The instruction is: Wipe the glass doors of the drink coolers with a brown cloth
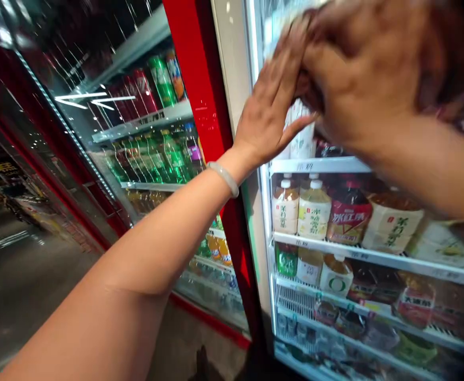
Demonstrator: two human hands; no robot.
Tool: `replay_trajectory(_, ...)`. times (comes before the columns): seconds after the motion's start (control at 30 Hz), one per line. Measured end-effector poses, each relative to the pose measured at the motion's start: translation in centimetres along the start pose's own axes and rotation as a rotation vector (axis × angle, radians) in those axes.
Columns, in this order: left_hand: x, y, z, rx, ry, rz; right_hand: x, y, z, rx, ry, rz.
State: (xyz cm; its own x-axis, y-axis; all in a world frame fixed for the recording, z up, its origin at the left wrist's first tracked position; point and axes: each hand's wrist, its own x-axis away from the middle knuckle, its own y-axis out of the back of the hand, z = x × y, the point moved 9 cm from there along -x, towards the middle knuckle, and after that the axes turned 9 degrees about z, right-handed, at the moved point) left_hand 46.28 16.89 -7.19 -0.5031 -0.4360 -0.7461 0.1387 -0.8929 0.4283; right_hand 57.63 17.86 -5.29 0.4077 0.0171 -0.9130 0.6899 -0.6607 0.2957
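Note:
My left hand, with a pale bangle on the wrist, reaches up across the front of a lit drinks fridge. Its fingers are stretched out and the thumb stands apart, with nothing visible in its grasp. My right hand is close to the camera at the upper right, overlapping the left fingertips in view. Motion smears it, and its fingers are partly hidden, so I cannot make out whether it holds anything. Dark shapes between the hands are unclear. Below them stand white-capped tea bottles and a dark red bottle.
Left of a red upright frame is another cooler, with cans above green bottles. Lower shelves of the lit fridge hold several bottles. The dark floor stretches away at the left.

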Motion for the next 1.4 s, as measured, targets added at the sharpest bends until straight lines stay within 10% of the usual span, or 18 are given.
replay_trajectory(0.4,0.2,0.7,-0.1,0.056,-0.037,-0.003,1.1,0.4,1.5,0.203,0.137,-0.167)
replay_trajectory(0.67,4.5,-0.6,-4.0,-0.034,-0.207,0.062,7.3,0.6,3.5,0.230,0.174,-0.165)
replay_trajectory(0.8,0.7,1.0,-1.7,-0.115,-0.110,0.118,3.7,1.5,1.9,0.318,0.315,-0.116)
replay_trajectory(0.93,-3.3,2.5,-0.5,-0.075,0.091,0.102,1.5,2.3,-0.7,0.315,0.078,-0.127)
replay_trajectory(1.1,-0.5,1.2,-3.3,-0.045,-0.037,0.092,6.4,0.2,1.7,0.358,-0.195,-0.242)
replay_trajectory(1.27,-2.0,3.5,3.3,-0.058,-0.020,0.033,-1.6,-0.9,2.4,0.454,0.045,-0.085)
replay_trajectory(1.4,-6.3,5.5,6.1,-0.023,0.039,-0.003,-6.7,2.1,-0.2,0.464,-0.039,-0.221)
